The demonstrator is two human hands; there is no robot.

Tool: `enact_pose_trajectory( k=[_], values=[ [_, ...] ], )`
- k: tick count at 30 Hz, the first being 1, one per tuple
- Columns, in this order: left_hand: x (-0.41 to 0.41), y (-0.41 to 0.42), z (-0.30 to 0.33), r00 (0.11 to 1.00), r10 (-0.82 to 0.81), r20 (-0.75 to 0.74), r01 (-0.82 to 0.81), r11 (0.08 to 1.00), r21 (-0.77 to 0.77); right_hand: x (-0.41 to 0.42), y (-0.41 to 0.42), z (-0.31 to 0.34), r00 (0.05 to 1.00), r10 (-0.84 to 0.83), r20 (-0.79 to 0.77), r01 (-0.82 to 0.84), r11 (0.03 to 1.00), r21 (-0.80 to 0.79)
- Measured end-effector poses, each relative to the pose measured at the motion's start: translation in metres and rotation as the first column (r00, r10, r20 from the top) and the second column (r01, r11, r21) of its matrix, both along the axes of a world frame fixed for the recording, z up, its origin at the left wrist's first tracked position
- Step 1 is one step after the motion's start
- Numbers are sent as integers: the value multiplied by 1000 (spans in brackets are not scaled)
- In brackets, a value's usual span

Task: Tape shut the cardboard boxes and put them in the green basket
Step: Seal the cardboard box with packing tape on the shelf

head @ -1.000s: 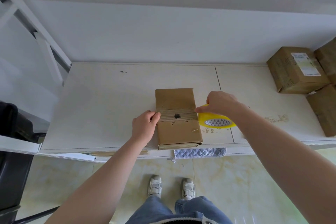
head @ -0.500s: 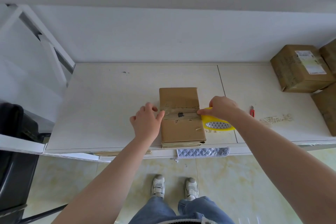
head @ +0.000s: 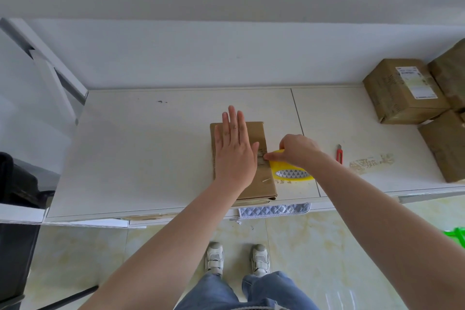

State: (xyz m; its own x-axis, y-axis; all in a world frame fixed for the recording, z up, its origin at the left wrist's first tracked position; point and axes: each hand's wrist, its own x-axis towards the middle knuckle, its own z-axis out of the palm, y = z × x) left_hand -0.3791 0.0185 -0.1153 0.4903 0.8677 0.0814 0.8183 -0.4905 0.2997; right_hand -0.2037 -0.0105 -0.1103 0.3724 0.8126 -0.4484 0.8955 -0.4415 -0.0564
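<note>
Head view: cardboard box (head: pixel 259 184) sits at the bench (head: pixel 151 153) front edge, mid-width. Left hand (head: pixel 235 151) lies flat on its top, fingers straight. Right hand (head: pixel 297 150) grips the yellow tape roll (head: pixel 292 171) touching the box's right side. Red cutter (head: pixel 339 153) lies further right.

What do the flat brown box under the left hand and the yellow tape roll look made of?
The flat brown box looks like matte corrugated cardboard, with a scuffed surface. The yellow tape roll seems glossy plastic film; its patterned core is probably card.
</note>
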Motion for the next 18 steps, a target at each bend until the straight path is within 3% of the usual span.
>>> enact_pose_trajectory(
  k=[5,9,12,14,18],
  values=[
    [3,4,-3,1000,-1,-10,1,1000,19,1,1,-2,1000,20,0,-20,1000,4],
    [-2,12,-22,976,-65,-208,61,998,-27,0,1,-3,1000,20,5,-20,1000,3],
    [-3,15,-21,962,-82,-261,66,995,-71,-2,1,-2,1000,19,-2,-19,1000,-6],
    [2,16,-11,971,-83,-223,68,995,-74,-1,0,-2,1000,19,-3,-19,1000,6],
    [20,12,9,994,-106,-1,106,992,69,0,-1,-1,1000,-4,-27,4,1000,27]
  ],
)
